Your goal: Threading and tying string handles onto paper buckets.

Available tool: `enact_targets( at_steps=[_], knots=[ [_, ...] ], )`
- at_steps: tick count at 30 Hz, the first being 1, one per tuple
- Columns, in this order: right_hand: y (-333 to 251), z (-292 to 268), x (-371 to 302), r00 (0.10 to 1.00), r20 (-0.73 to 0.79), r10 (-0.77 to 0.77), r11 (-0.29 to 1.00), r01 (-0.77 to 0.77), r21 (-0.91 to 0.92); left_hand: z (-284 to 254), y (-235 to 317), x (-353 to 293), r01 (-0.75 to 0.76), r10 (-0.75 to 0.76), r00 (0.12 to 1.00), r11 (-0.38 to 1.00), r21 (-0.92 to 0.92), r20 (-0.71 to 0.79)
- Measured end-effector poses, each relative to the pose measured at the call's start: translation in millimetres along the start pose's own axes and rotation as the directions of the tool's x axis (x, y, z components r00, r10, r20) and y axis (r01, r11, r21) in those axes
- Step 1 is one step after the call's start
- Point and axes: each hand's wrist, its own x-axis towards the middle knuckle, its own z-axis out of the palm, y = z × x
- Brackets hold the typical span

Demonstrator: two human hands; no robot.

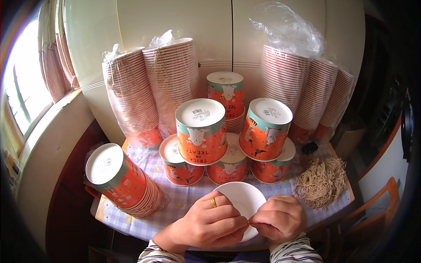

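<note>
A white-lined paper cup (242,195) stands at the table's near edge, its open mouth toward me. Over its near side, my left hand (209,222), with a gold ring on one finger, is closed in a pinch. My right hand (279,218) pinches too, and their fingertips meet. Whatever lies between them is too small and hidden to name. Just beyond, upside-down orange and teal paper cups are piled, with two upper ones (202,140) (266,133) resting on a lower row (182,173). A tangled heap of beige string (320,182) lies to the right of my right hand.
A nested stack of orange cups (127,186) leans at the left. Behind the pile is another stack (228,94). Tall plastic-wrapped cup stacks (173,79) (285,83) stand at the back. A small black object (309,147) sits beyond the string. The table has a checked cloth (186,197).
</note>
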Motion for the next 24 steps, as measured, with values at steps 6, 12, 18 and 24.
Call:
enact_targets(
  at_steps=[6, 12, 18, 24],
  knots=[
    [-1, 0, -1, 1.0, -0.003, 0.008, 1.0, -0.008, -0.005, 1, 2, -2, 0.014, -0.014, 1.0, 1.0, 0.018, 0.003],
    [-2, 1, 1, 1.0, -0.015, 0.025, 0.999, -0.025, -0.03, 1, 0, -1, 0.028, -0.028, 1.0, 0.999, 0.023, 0.011],
    [-6, 1, 3, 0.999, -0.028, 0.031, 0.997, -0.033, -0.073, 3, 0, 4, -0.035, 0.038, 0.998, 0.998, 0.06, -0.054],
    [6, 8, 13, 0.99, -0.089, 0.106, 0.991, -0.113, -0.077, 7, -20, 0, 0.033, -0.027, 0.998, 0.995, 0.099, -0.058]
  ],
)
